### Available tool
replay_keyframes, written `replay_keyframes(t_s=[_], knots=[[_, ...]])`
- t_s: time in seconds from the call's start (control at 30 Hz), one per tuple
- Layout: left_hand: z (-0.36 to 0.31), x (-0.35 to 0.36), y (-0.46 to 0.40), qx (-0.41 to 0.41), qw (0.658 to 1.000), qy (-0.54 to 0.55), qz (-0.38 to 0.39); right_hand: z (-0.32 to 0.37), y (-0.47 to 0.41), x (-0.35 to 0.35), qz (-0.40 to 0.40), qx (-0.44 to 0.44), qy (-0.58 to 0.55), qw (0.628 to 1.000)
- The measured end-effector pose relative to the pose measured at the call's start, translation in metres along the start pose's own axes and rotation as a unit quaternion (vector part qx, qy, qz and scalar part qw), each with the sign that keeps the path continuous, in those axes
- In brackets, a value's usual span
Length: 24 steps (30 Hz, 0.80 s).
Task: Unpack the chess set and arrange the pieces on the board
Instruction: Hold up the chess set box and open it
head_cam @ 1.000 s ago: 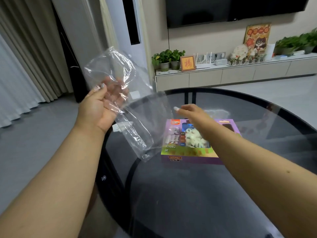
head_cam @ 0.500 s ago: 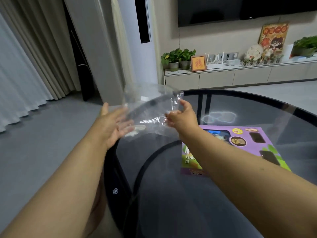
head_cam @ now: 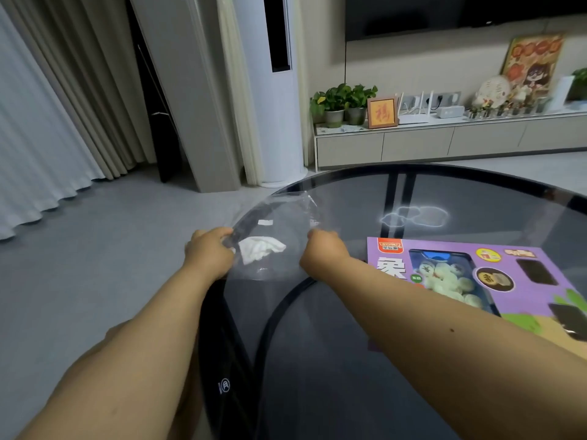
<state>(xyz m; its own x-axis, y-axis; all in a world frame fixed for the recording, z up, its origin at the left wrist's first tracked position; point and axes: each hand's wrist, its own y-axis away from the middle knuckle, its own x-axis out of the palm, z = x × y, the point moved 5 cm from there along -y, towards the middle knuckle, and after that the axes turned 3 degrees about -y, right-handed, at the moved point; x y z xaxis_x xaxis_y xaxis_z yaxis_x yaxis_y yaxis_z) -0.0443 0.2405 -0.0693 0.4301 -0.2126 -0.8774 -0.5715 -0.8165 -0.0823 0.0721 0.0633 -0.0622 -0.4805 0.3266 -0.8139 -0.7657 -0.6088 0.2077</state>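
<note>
Left hand [head_cam: 208, 254] and right hand [head_cam: 322, 249] each pinch opposite edges of clear plastic wrap [head_cam: 279, 230], fingers curled on it. Wrap stretched between hands, at near-left rim of glass table [head_cam: 349, 360]. Chess set box [head_cam: 476, 281] flat on table, just right of right hand, unheld.

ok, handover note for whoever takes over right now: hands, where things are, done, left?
Left hand and right hand each grip a side of the clear plastic wrapper, low over the left edge of the round dark glass table.
Purple chess set box lies shut on the table, pale round pieces visible through its window.
Done: wrapper off.
Left: put wrapper down, open box, lay out board, place pieces.
</note>
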Motion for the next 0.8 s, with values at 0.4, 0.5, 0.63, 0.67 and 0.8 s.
replay_keyframes(t_s=[0.4,0.5,0.63,0.67,0.8], knots=[[-0.027,0.058,0.006,0.068,0.968,-0.203,0.134,0.003,0.003,0.010,-0.007,-0.006,0.121,0.993],[-0.029,0.057,-0.008,0.061,0.968,-0.202,0.136,0.006,0.003,0.010,-0.034,-0.048,0.142,0.988],[-0.033,0.057,-0.011,0.075,0.971,-0.195,0.120,0.006,0.007,0.009,-0.048,-0.074,0.142,0.986],[-0.034,0.057,-0.009,0.082,0.972,-0.188,0.113,0.005,0.009,0.008,-0.053,-0.078,0.140,0.986],[-0.035,0.050,0.002,0.099,0.977,-0.169,0.089,0.000,0.016,-0.004,-0.080,-0.081,0.121,0.986]])
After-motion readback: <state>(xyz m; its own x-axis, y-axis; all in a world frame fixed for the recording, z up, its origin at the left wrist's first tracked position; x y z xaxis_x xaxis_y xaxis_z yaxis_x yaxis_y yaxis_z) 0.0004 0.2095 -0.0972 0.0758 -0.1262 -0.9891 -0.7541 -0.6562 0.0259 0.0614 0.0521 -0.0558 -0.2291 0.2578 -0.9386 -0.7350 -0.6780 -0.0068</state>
